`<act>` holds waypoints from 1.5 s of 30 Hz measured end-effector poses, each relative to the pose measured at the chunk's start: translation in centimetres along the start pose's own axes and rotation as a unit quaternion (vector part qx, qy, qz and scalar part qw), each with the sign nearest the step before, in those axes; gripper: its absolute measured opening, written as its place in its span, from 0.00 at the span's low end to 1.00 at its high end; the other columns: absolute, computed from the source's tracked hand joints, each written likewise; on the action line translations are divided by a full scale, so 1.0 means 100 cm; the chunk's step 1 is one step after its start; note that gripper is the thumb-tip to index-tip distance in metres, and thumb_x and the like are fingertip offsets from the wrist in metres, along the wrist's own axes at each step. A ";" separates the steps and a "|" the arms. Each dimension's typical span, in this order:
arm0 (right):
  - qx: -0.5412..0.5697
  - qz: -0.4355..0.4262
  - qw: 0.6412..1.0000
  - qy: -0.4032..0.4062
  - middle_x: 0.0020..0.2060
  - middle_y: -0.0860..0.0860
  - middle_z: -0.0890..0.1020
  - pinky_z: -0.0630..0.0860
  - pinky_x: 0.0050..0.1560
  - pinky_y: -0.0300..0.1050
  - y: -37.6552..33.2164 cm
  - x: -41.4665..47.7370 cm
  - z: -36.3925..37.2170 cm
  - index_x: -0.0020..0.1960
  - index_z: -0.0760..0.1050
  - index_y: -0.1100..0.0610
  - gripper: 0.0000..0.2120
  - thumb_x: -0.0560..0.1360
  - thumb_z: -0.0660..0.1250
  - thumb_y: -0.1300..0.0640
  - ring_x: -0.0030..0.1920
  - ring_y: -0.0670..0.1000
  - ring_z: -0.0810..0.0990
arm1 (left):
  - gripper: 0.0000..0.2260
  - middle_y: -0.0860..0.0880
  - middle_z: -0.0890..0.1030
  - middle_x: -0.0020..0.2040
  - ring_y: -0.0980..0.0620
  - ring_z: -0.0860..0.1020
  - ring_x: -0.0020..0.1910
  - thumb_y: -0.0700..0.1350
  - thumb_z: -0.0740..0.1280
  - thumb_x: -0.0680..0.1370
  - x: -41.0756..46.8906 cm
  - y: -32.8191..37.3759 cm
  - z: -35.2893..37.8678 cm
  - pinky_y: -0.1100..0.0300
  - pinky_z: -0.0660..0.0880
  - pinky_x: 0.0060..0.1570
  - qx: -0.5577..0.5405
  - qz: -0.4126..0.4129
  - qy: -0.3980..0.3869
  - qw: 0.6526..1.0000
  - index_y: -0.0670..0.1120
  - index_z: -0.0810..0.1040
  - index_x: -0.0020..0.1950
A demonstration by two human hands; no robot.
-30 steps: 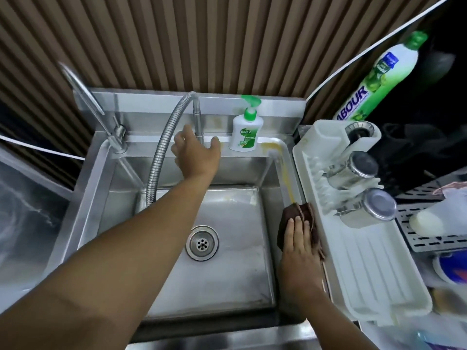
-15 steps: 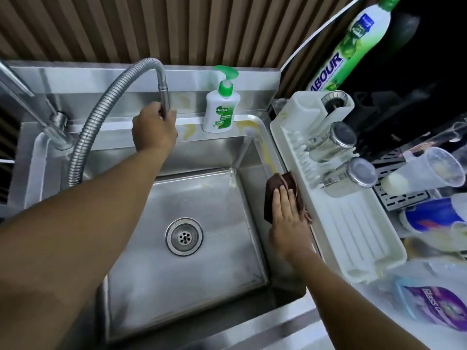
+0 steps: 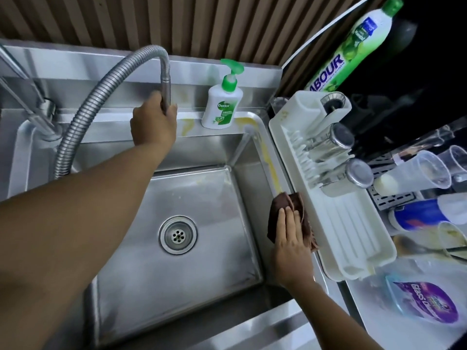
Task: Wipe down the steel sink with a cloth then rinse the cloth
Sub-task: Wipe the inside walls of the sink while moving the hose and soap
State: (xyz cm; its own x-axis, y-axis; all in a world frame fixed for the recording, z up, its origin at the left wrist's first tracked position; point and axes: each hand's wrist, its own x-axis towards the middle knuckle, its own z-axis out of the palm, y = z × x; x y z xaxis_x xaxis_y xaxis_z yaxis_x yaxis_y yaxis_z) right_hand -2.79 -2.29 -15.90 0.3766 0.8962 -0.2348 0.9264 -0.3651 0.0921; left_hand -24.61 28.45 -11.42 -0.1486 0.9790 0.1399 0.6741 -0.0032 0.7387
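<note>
The steel sink fills the middle of the view, its round drain in the basin floor. A yellowish stain runs along its right rim and back ledge. My left hand is closed around the end of the flexible steel faucet hose at the back ledge. No water is visible. My right hand lies flat on a dark brown cloth, pressing it on the sink's right rim beside the white rack.
A Dettol pump bottle stands on the back ledge. A white dish rack with two steel cups lies right of the sink. A green Labour bottle, plastic cups and a purple pouch crowd the right counter.
My left hand has closed around the hose end, where its fingers were spread a second ago. My right hand has stayed flat on the cloth on the right rim. The camera has shifted.
</note>
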 end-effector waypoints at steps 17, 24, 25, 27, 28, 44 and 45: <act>0.033 -0.018 0.999 0.017 0.75 0.64 0.66 0.67 0.69 0.62 -0.009 0.035 -0.002 0.79 0.58 0.64 0.38 0.68 0.56 0.58 0.76 0.62 0.64 | 0.11 0.44 0.82 0.43 0.39 0.76 0.41 0.52 0.64 0.81 0.000 -0.005 0.001 0.52 0.69 0.39 -0.023 0.016 -0.013 1.000 0.44 0.72 0.47; 0.019 -0.009 0.999 0.045 0.81 0.59 0.51 0.49 0.77 0.61 -0.049 0.152 -0.028 0.81 0.46 0.63 0.41 0.75 0.63 0.57 0.81 0.59 0.47 | 0.10 0.45 0.83 0.43 0.38 0.79 0.42 0.53 0.64 0.81 0.000 -0.008 0.001 0.47 0.77 0.41 -0.032 0.019 -0.011 0.999 0.46 0.72 0.48; 0.019 -0.013 0.999 0.041 0.81 0.58 0.47 0.45 0.77 0.59 -0.055 0.169 -0.033 0.81 0.42 0.63 0.40 0.78 0.61 0.53 0.81 0.59 0.43 | 0.10 0.45 0.83 0.43 0.39 0.79 0.43 0.53 0.64 0.81 0.000 -0.008 0.001 0.47 0.77 0.41 -0.032 0.021 -0.012 0.999 0.46 0.72 0.48; 0.013 -0.020 0.999 0.049 0.81 0.58 0.45 0.40 0.78 0.57 -0.060 0.187 -0.035 0.81 0.40 0.63 0.40 0.80 0.59 0.50 0.81 0.58 0.41 | 0.11 0.45 0.83 0.43 0.39 0.79 0.43 0.53 0.65 0.81 0.001 -0.008 0.000 0.48 0.77 0.41 -0.030 0.024 -0.017 0.999 0.46 0.72 0.48; 0.012 -0.022 0.998 0.052 0.81 0.58 0.46 0.41 0.78 0.57 -0.060 0.185 -0.034 0.81 0.41 0.63 0.40 0.79 0.60 0.52 0.81 0.57 0.42 | 0.11 0.45 0.83 0.44 0.40 0.79 0.43 0.53 0.65 0.81 0.001 -0.009 -0.001 0.48 0.77 0.41 -0.032 0.025 -0.022 0.999 0.46 0.72 0.48; 0.047 -0.041 0.998 0.023 0.81 0.56 0.45 0.43 0.78 0.56 -0.062 0.202 -0.050 0.81 0.41 0.61 0.41 0.75 0.55 0.47 0.81 0.55 0.42 | 0.11 0.45 0.82 0.43 0.40 0.79 0.43 0.52 0.65 0.81 0.002 -0.011 0.000 0.49 0.77 0.42 -0.046 0.034 -0.027 0.998 0.45 0.72 0.48; 0.050 -0.044 0.998 0.023 0.81 0.56 0.46 0.44 0.78 0.55 -0.061 0.197 -0.050 0.81 0.42 0.61 0.42 0.74 0.51 0.45 0.81 0.55 0.43 | 0.11 0.45 0.82 0.43 0.40 0.79 0.43 0.52 0.65 0.81 0.002 -0.011 0.000 0.50 0.77 0.41 -0.045 0.037 -0.028 0.998 0.45 0.72 0.49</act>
State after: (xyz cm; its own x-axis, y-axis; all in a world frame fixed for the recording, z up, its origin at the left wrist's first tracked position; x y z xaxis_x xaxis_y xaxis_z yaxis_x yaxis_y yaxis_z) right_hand -1.01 18.83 -16.25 0.2965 0.9352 -0.1935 0.9515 -0.3067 -0.0246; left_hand -25.39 28.64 -12.23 -0.0590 0.9851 0.1614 0.6134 -0.0918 0.7844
